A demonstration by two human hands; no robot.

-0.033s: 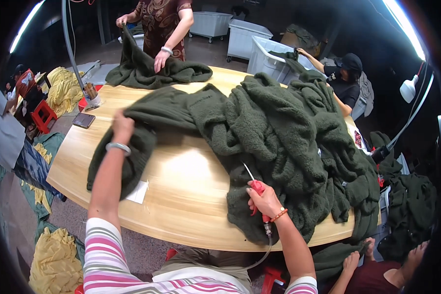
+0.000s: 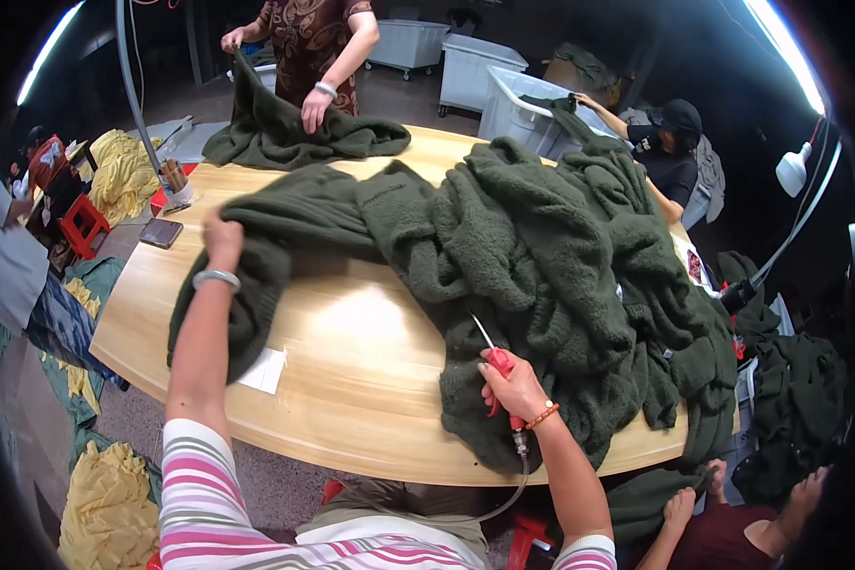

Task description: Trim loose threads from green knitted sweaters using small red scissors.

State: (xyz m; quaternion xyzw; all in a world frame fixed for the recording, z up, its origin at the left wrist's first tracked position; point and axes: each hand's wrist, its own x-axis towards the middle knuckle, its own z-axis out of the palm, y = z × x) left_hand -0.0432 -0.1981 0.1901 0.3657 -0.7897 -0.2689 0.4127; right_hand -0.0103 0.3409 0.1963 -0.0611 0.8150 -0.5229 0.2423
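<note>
My left hand (image 2: 223,239) is closed on a dark green fleece garment (image 2: 299,211), lifting its left end so one part hangs down to the tabletop. The garment stretches right toward a big heap of the same green fleece (image 2: 551,247). In my right hand (image 2: 515,388) is a red air blow gun (image 2: 500,363) with a thin metal nozzle. Its tip points up and left, over the lower left part of the heap. A clear hose (image 2: 515,496) runs from the gun's base down past the table's front edge.
The wooden table (image 2: 351,418) carries a white paper (image 2: 263,370), a phone (image 2: 161,233) and a pen cup (image 2: 177,185). Across it, a person (image 2: 318,57) handles another green garment (image 2: 256,133). Other people work at the right. White bins (image 2: 480,71) stand behind; yellow cloth (image 2: 109,508) lies lower left.
My left hand has moved slightly left and up, drawing the garment's end along with it. My right hand and the blow gun stay in place.
</note>
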